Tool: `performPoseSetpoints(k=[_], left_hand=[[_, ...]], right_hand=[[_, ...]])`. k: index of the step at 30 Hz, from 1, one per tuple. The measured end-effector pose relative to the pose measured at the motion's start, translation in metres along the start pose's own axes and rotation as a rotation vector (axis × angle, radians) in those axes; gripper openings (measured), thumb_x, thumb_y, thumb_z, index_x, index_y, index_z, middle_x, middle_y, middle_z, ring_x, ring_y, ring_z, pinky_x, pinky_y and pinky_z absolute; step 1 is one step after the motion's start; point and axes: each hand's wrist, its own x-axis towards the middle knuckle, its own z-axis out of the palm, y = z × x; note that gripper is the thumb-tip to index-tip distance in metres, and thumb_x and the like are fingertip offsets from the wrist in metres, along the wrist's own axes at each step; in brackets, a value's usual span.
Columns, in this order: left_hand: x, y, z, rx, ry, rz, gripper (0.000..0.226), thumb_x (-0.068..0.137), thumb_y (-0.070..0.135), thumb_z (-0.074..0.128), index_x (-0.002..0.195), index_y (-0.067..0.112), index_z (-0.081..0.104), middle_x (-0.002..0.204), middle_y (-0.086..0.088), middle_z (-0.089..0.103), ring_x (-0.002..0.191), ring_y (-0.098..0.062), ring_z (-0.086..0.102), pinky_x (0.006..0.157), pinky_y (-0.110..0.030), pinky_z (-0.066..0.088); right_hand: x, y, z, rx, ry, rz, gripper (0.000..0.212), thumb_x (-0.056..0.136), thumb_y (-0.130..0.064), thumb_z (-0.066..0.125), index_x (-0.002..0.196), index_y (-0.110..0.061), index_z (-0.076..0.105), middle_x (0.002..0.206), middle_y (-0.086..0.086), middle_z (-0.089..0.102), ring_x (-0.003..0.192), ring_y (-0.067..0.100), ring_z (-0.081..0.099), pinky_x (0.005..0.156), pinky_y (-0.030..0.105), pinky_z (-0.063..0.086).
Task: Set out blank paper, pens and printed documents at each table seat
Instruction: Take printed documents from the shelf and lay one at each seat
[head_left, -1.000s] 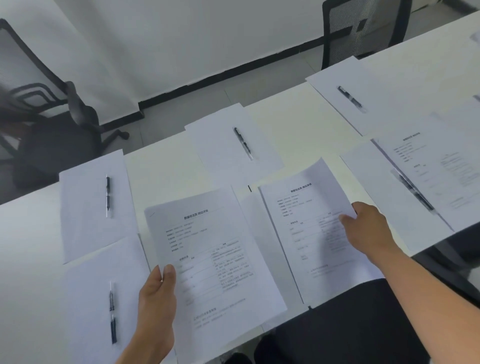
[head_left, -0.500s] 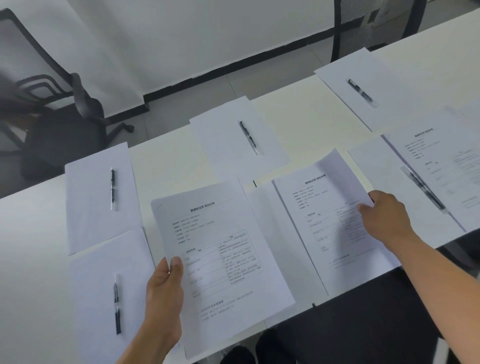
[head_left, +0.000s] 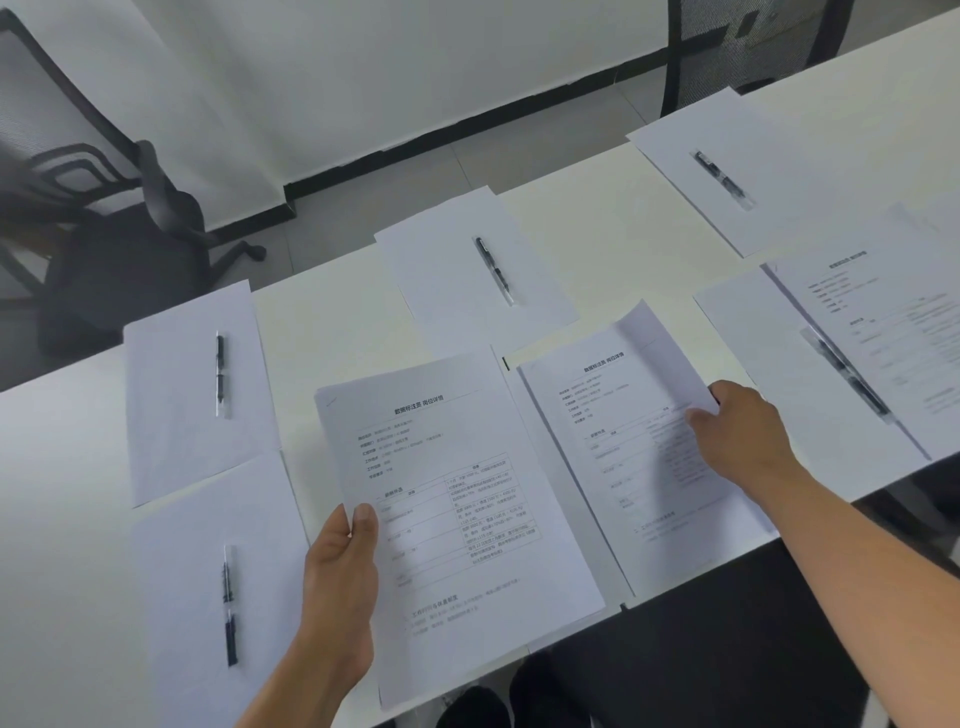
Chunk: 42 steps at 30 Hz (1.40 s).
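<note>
Pinning one printed document flat on the near seat's blank sheet, the right hand pinches its edge, while the left hand grips the remaining stack, ready for seats lacking copies.

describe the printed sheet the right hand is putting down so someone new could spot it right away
On the long white table, look along the near edge to the middle seat. There the right hand pinches the right edge of a printed document lying on blank paper. Unlike the stack in the left hand, it rests on the table, and no pen shows on it.
</note>
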Motion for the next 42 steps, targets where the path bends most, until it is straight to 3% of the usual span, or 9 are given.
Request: performPoseSetpoints(k=[4, 6, 9, 13, 26, 30, 35, 39, 42], left_hand=[[-0.002, 0.003, 0.002, 0.002, -0.002, 0.016, 0.028, 0.118, 0.029, 0.048, 0.121, 0.024, 0.076, 0.119, 0.010, 0.082, 0.118, -0.019, 0.074, 0.096, -0.039, 0.058], [-0.003, 0.003, 0.003, 0.004, -0.007, 0.015, 0.028, 0.118, 0.029, 0.048, 0.121, 0.024, 0.076, 0.119, 0.009, 0.082, 0.118, -0.021, 0.075, 0.100, -0.043, 0.059], [-0.003, 0.003, 0.004, 0.010, -0.009, 0.018, 0.029, 0.118, 0.030, 0.048, 0.122, 0.026, 0.076, 0.121, 0.008, 0.082, 0.121, -0.024, 0.074, 0.110, -0.051, 0.056], [-0.005, 0.006, 0.006, 0.002, -0.026, 0.022, 0.029, 0.118, 0.030, 0.047, 0.123, 0.026, 0.075, 0.122, 0.009, 0.082, 0.119, -0.022, 0.075, 0.107, -0.050, 0.057], [-0.016, 0.010, 0.026, 0.029, -0.100, 0.029, 0.029, 0.118, 0.031, 0.046, 0.121, 0.029, 0.075, 0.120, 0.012, 0.082, 0.116, -0.018, 0.076, 0.098, -0.043, 0.059], [-0.018, 0.012, 0.036, 0.028, -0.107, 0.037, 0.029, 0.118, 0.033, 0.047, 0.116, 0.033, 0.077, 0.120, 0.012, 0.082, 0.118, -0.021, 0.075, 0.105, -0.051, 0.058], [-0.022, 0.017, 0.049, 0.020, -0.107, 0.060, 0.028, 0.118, 0.031, 0.047, 0.120, 0.028, 0.075, 0.117, 0.016, 0.082, 0.111, -0.010, 0.075, 0.085, -0.031, 0.056], [-0.025, 0.018, 0.055, 0.029, -0.131, 0.063, 0.028, 0.118, 0.031, 0.046, 0.120, 0.028, 0.074, 0.116, 0.020, 0.081, 0.097, 0.004, 0.076, 0.081, -0.024, 0.051], [-0.026, 0.017, 0.057, 0.025, -0.136, 0.064, 0.029, 0.118, 0.032, 0.046, 0.120, 0.028, 0.074, 0.117, 0.019, 0.081, 0.107, -0.005, 0.075, 0.084, -0.027, 0.053]], right_hand=[[0.000, 0.000, 0.002, -0.038, 0.014, -0.022, 0.015, 0.102, -0.016, 0.060, 0.092, -0.007, 0.054, 0.096, 0.012, 0.061, 0.093, 0.037, 0.057, 0.075, 0.043, 0.049], [-0.001, 0.000, 0.002, -0.057, 0.016, -0.021, 0.012, 0.100, -0.015, 0.062, 0.099, -0.005, 0.055, 0.101, 0.014, 0.060, 0.102, 0.042, 0.056, 0.080, 0.047, 0.052], [0.001, 0.000, 0.003, -0.103, 0.008, -0.014, 0.030, 0.101, -0.015, 0.065, 0.124, 0.004, 0.059, 0.114, 0.022, 0.058, 0.115, 0.046, 0.052, 0.093, 0.049, 0.047], [-0.001, -0.002, 0.003, -0.115, 0.044, -0.012, 0.050, 0.100, -0.013, 0.070, 0.142, 0.006, 0.052, 0.130, 0.031, 0.053, 0.124, 0.049, 0.045, 0.104, 0.050, 0.039], [-0.003, -0.011, 0.003, -0.166, 0.039, -0.019, 0.057, 0.097, -0.014, 0.069, 0.149, 0.001, 0.050, 0.137, 0.027, 0.049, 0.129, 0.046, 0.041, 0.094, 0.046, 0.039], [-0.004, -0.014, 0.004, -0.160, 0.034, 0.004, 0.057, 0.098, -0.014, 0.066, 0.150, -0.002, 0.049, 0.138, 0.024, 0.049, 0.129, 0.044, 0.041, 0.089, 0.045, 0.045], [-0.004, -0.014, 0.004, -0.172, 0.031, 0.042, 0.057, 0.099, -0.015, 0.064, 0.151, -0.004, 0.047, 0.140, 0.021, 0.047, 0.131, 0.041, 0.041, 0.088, 0.045, 0.050], [-0.003, -0.011, 0.005, -0.204, 0.045, 0.047, 0.052, 0.098, -0.017, 0.065, 0.144, 0.000, 0.050, 0.137, 0.021, 0.047, 0.128, 0.041, 0.043, 0.088, 0.046, 0.052], [-0.002, -0.008, 0.006, -0.224, 0.048, 0.045, 0.052, 0.097, -0.020, 0.066, 0.144, -0.001, 0.050, 0.136, 0.021, 0.047, 0.127, 0.040, 0.042, 0.088, 0.044, 0.050]])
